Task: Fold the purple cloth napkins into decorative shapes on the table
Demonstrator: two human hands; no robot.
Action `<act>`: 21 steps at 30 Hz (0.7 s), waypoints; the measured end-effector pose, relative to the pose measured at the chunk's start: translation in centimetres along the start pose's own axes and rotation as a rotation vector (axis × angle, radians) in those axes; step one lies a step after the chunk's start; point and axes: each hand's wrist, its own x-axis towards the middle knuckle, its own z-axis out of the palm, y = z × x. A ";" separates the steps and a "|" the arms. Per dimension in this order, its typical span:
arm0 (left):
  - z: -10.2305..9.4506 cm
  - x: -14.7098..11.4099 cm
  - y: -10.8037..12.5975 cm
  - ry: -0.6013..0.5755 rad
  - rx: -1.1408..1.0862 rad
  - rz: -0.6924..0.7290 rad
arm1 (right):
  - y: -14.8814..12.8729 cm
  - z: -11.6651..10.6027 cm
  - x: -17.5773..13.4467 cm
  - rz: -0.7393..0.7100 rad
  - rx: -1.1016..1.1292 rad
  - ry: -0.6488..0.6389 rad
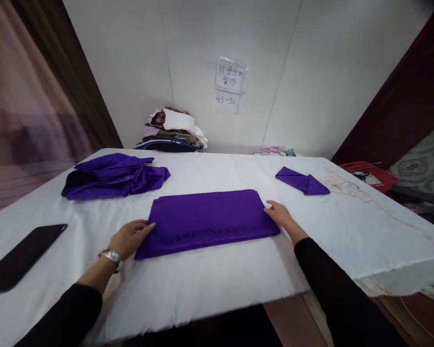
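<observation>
One folded purple cloth (206,217) lay flat on the white tablecloth (217,277), its long axis running left to right, the left end slanting a little closer to the wearer. At its left short edge the left hand (128,236) had a light pinch, thumb over the top layer and fingertips close against the border. At its right short edge the right hand (281,214) touched with the thumb, the index finger just off it — whether the other fingers gripped underneath, I could not tell. Neither hand was nearer: the cloth lay between them, each at its own end.

Well to the left of the folded cloth was a dark slab (23,258), smooth, thin and rectangular. Behind the folded cloth's left end, a crumpled purple cloth (112,178) sat in satiny ridges and loose points. Farther behind the folded cloth rose an uneven stack of garments (177,132) — plaid, white and dark layers. The folded cloth itself was a broad, skewed rectangle with a soft sheen and faint creases towards its near edge. Beyond its right end lay a small purple piece (304,183), folded into a flat, pointed shape; farther right was a shallow red basket (381,179).
</observation>
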 end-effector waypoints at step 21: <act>2.2 6.0 0.8 -0.011 -0.299 -0.163 | -1.3 2.3 6.8 -0.045 0.128 0.094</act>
